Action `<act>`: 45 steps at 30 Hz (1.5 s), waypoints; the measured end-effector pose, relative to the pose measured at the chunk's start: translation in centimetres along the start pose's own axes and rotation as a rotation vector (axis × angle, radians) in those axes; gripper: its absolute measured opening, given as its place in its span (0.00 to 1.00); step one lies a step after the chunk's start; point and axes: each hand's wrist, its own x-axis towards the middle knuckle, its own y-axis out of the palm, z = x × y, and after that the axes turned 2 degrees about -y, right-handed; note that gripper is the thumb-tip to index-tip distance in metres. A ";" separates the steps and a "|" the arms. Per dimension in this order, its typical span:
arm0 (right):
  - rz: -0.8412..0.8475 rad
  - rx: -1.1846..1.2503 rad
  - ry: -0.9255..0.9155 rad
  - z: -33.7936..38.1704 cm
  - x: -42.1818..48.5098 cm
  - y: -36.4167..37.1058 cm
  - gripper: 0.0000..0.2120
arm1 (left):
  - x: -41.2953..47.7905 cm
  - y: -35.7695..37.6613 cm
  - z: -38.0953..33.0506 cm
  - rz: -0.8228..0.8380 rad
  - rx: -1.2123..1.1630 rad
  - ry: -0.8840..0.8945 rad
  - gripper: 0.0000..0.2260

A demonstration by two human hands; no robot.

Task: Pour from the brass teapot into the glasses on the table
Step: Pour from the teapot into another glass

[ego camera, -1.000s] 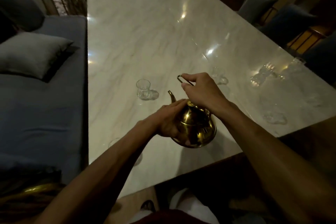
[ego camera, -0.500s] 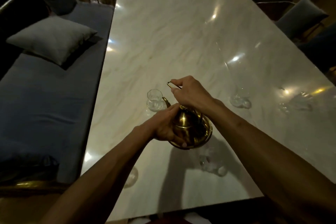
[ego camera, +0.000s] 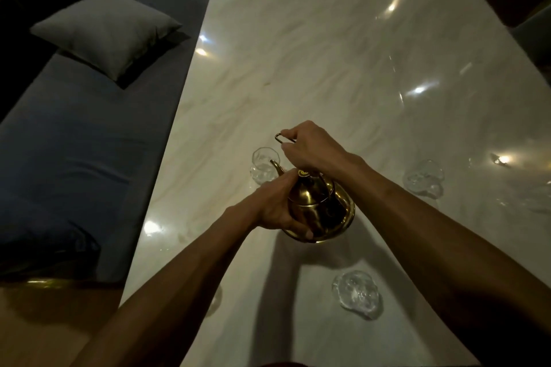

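Teapot (ego camera: 320, 207) is one only, and you hold it above the table (ego camera: 298, 53), tilted, its spout over the far-left glass (ego camera: 264, 168). Your right hand (ego camera: 313, 147) is closed around the thin handle on top. Your left hand (ego camera: 275, 207) cups the belly, fingers pressed together on the brass. I count three clear glasses: that one, one at right (ego camera: 425, 179), one near you (ego camera: 356, 293). More glassy shapes at the right edge are too blurred to count. You cannot see any stream of liquid.
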 end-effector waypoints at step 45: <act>0.057 -0.084 -0.014 0.3 1.9 0.1 0.22 | 0.9 0.3 0.7 -0.020 -0.046 -0.063 0.51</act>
